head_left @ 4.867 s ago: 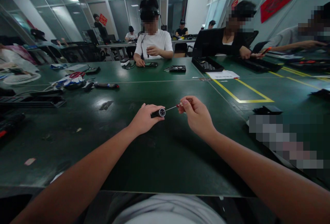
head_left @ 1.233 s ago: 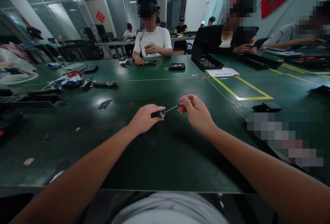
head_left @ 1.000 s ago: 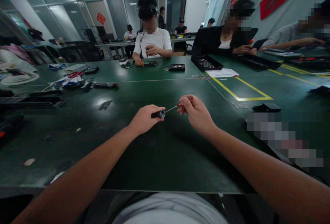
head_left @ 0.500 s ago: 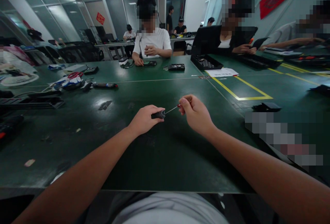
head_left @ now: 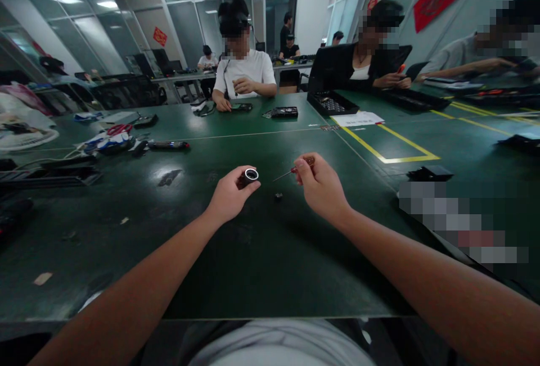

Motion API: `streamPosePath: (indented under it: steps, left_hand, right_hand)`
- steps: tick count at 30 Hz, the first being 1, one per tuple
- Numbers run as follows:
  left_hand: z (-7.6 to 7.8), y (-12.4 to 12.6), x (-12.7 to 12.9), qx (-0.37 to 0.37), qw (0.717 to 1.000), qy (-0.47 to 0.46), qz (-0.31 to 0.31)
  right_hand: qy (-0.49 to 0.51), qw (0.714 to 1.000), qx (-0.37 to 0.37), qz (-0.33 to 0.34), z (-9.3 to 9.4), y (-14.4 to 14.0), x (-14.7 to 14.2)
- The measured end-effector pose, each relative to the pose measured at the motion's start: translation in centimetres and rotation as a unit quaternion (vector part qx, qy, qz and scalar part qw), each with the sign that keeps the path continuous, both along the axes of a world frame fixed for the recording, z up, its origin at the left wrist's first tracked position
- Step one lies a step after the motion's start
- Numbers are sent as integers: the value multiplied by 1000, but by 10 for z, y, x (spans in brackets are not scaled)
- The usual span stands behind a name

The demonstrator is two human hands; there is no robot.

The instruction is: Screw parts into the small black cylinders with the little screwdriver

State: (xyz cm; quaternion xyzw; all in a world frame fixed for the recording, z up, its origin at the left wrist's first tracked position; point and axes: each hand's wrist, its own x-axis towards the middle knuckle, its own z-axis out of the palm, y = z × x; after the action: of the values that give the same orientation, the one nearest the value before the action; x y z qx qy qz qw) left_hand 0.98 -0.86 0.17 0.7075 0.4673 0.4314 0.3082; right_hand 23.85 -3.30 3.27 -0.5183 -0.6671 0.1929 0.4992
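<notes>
My left hand is closed around a short black cylinder, its open end with a bright ring facing up and toward me. In my right hand is a screwdriver with a reddish-brown handle, pinched between thumb and fingers. Its thin metal shaft points left and down, apart from the cylinder. On the green table below, between both hands, lies a small dark part. What sits deep inside the cylinder is too dark to make out.
Red scissors and a dark pen-shaped tool lie at the left. A black box, a white paper and yellow tape are to the right. Across the table a person in white handles parts.
The screwdriver tip has come out of the cylinder. A small dark part has dropped onto the table. My left hand has moved slightly left and turned the cylinder's open end upward.
</notes>
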Motion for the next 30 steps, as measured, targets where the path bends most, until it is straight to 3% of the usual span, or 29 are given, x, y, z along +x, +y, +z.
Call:
streamPosePath:
  steps: [5,10,14,18,22,30]
  left_hand:
    - [4,-6,4,-35,999,-33,-6]
    - [19,-21,18,-39,990,133,25]
    - [27,-23,32,-36,970,235,-39]
    - [24,-13,45,-34,945,312,-88]
    - [16,-2,56,-30,922,374,-91]
    - [21,3,55,-9,927,370,-69]
  right_hand:
    - [8,1000,4,10,2,1,3]
    - [7,1000,13,-5,7,3,6]
    - [10,1000,21,-13,9,5,8]
    - [8,1000,18,-16,9,7,9]
    - [12,1000,11,-11,6,8,8]
    - [14,1000,-1,12,3,9,9]
